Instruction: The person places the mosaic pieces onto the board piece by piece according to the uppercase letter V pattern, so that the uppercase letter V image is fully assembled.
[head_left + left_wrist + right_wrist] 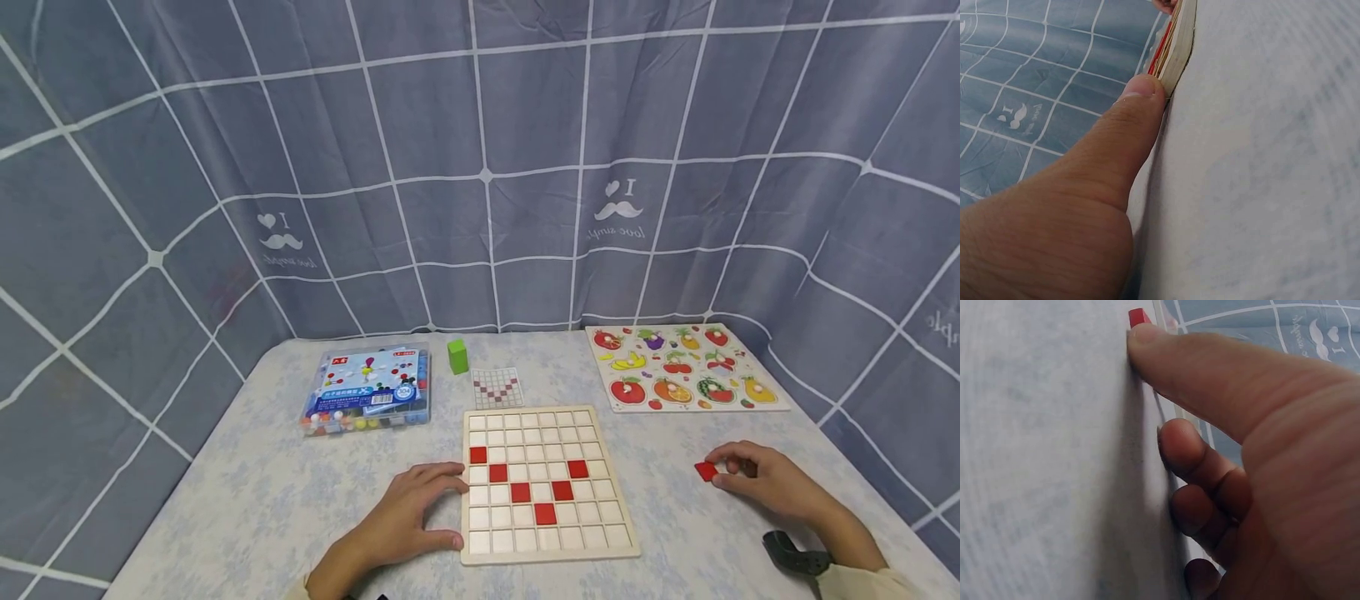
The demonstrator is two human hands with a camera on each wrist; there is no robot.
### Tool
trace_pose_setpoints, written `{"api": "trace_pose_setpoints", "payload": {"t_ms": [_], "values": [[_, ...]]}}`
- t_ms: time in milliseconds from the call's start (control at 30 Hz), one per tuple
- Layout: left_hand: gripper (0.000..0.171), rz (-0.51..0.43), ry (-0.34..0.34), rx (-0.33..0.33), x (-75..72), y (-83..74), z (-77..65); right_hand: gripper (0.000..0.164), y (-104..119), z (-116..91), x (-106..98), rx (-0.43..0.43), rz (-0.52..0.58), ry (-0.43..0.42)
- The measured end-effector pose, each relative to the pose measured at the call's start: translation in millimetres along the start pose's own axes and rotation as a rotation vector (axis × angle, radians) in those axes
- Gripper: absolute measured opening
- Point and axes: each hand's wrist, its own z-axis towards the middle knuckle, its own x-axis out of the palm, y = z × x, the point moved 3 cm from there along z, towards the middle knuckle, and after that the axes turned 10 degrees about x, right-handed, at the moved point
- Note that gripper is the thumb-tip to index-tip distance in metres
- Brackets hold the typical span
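Observation:
A wooden grid board (555, 557) lies flat on the table, with several red square tiles (521, 492) set in its cells in a V shape. Along the board's left edge rests my left hand (408, 514), thumb and fingers spread and touching the rim. The left wrist view shows its thumb (1129, 119) against the board's side. Well to the right of the board, my right hand (768, 477) pinches another red square tile (705, 472) between thumb and fingers, low over the tabletop. In the right wrist view only one end of this tile (1137, 316) shows past the thumb.
Behind the board lies a small pattern card (497, 388) with a printed red V. A green block (457, 357) stands beside a clear plastic box (367, 387) of colourful pieces at back left. A fruit puzzle board (651, 377) lies at back right. Curtains (480, 208) enclose the table.

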Motion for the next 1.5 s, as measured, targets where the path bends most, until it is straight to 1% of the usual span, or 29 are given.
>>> {"api": "trace_pose_setpoints", "payload": {"t_ms": [200,333,433,633,733,900,1033,1200,1400,1500], "values": [[0.058,0.003,0.007,-0.008,-0.4,-1.0,-0.4,0.028,-2,1,3,-0.024,-0.026,-0.047],[0.059,0.001,0.021,-0.020,-0.4,-0.9,-0.7,0.026,-2,2,5,-0.067,-0.027,-0.068],[0.059,0.006,0.017,-0.016,0.0,0.3,-0.8,0.024,0,3,6,-0.096,-0.016,-0.081],[0.058,0.003,0.017,-0.005,2.4,0.5,0.4,0.022,2,3,8,-0.128,0.009,-0.067],[0.059,0.002,0.023,-0.003,3.6,-0.9,0.7,0.022,6,5,10,-0.143,-0.002,-0.048],[0.059,0.015,0.014,-0.004,2.0,-2.2,-0.3,0.022,22,17,11,-0.181,-0.065,-0.027],[0.059,0.024,0.009,-0.006,0.1,-2.0,-0.5,0.023,41,30,14,-0.250,-0.091,-0.027],[0.058,0.009,0.014,-0.006,-0.6,-2.0,0.5,0.022,65,43,24,-0.321,-0.077,0.004],[0.057,0.016,0.010,-0.002,-1.2,-2.3,-0.1,0.018,96,57,43,-0.366,-0.021,0.095],[0.056,0.015,0.011,0.000,-1.4,-2.6,-0.3,0.017,107,61,53,-0.394,-0.028,0.123]]}}
